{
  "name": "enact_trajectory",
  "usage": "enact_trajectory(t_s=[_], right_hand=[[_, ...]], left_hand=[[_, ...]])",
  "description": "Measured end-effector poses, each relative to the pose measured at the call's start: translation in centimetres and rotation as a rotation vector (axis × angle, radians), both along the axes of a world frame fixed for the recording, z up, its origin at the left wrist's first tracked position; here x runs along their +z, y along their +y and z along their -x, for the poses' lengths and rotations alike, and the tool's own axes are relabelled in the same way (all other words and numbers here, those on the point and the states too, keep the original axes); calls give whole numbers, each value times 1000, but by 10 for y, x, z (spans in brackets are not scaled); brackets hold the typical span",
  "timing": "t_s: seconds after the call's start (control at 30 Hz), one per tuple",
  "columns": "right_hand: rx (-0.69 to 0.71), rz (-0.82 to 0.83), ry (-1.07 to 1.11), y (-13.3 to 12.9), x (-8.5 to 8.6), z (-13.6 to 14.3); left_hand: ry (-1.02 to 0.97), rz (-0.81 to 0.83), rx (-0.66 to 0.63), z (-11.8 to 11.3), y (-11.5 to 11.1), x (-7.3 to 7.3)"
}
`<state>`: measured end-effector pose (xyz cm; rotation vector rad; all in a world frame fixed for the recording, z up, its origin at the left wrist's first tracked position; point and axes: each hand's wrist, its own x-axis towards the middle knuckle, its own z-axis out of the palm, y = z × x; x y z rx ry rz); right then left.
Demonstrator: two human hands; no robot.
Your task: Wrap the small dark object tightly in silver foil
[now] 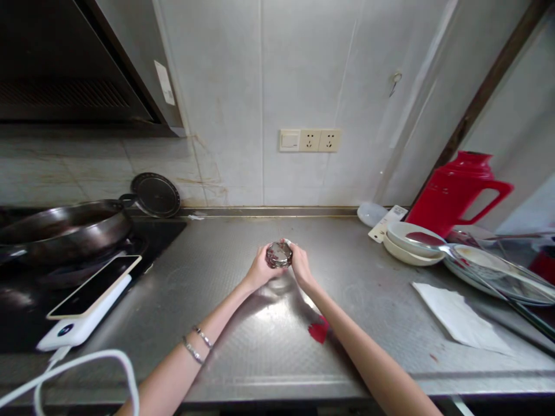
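A small round, shiny, glass-like container (278, 255) is held between both hands over the middle of the steel counter (234, 358). My left hand (261, 268) wraps round its left side, with two bracelets on that forearm. On the right side, my right hand (300, 263) grips it, its fingers near the rim; something small and whitish shows at those fingertips, too small to name. A red scrap (318, 330) lies on the counter beside my right forearm.
At left, a pan (65, 231) sits on the black stove, near a phone (95, 287) and a white power bank (87, 320) with a cable. At right are bowls (411, 254), a red thermos (455, 193), plates with utensils (498, 271) and a white napkin (459, 318).
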<state>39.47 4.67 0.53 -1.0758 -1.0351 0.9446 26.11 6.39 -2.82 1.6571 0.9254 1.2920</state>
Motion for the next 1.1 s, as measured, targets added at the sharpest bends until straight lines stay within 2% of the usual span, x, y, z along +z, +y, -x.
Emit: enact_trajectory(t_s=[0.17, 0.37, 0.5, 0.57, 0.7, 0.77, 0.93, 1.1], right_hand=[[30, -9, 2, -4, 1, 4], [-1, -36, -21, -9, -2, 9], [-6, -78, -21, -12, -4, 15], [-32, -71, -31, -12, -4, 14], [-104, -14, -64, -5, -3, 2], [-119, 18, -75, -1, -1, -5], [-70, 8, -46, 1, 2, -9], [-30, -8, -27, -4, 3, -3]], left_hand=[[29, -17, -52, 0, -2, -1], [24, -18, 116, -4, -8, 6], [18, 16, 226, -5, -7, 6], [5, 49, 179, -8, -8, 2], [-76, 105, -57, -15, -13, -3], [-93, 110, -128, -16, -16, -2], [-39, 106, -68, -12, -16, 5], [7, 89, -81, -10, -16, 9]])
